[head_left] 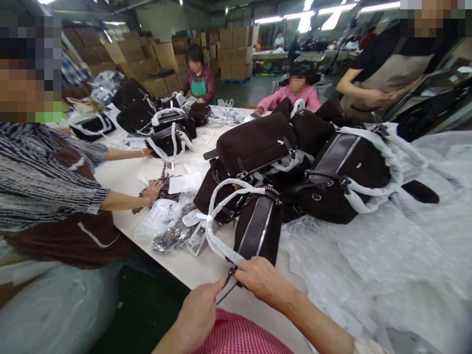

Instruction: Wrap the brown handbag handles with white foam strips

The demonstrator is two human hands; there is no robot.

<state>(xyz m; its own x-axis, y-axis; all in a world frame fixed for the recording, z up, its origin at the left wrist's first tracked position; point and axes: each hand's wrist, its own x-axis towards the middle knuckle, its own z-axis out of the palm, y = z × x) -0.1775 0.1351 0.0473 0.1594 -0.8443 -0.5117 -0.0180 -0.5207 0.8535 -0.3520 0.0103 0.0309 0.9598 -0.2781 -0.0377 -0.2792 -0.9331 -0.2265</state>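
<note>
A dark brown handbag [258, 231] lies at the near edge of the table, with a shiny band along its side. Its handle [214, 231] is wrapped in white padding and arches to the left. My right hand [260, 280] is closed on the bag's near end, where the wrapped handle meets it. Beside it, my left hand [201, 307] pinches a thin dark strap [229, 276] at that same end. Both hands are close together, and my fingers partly hide the strap's fitting.
More brown handbags [254, 142] are heaped behind. Clear plastic wrap [387, 255] covers the right side. Clear bags of chain-like parts [173, 231] lie to the left, near a co-worker's hand [151, 191]. Other people work around the table [129, 216]; cartons [236, 46] stand behind.
</note>
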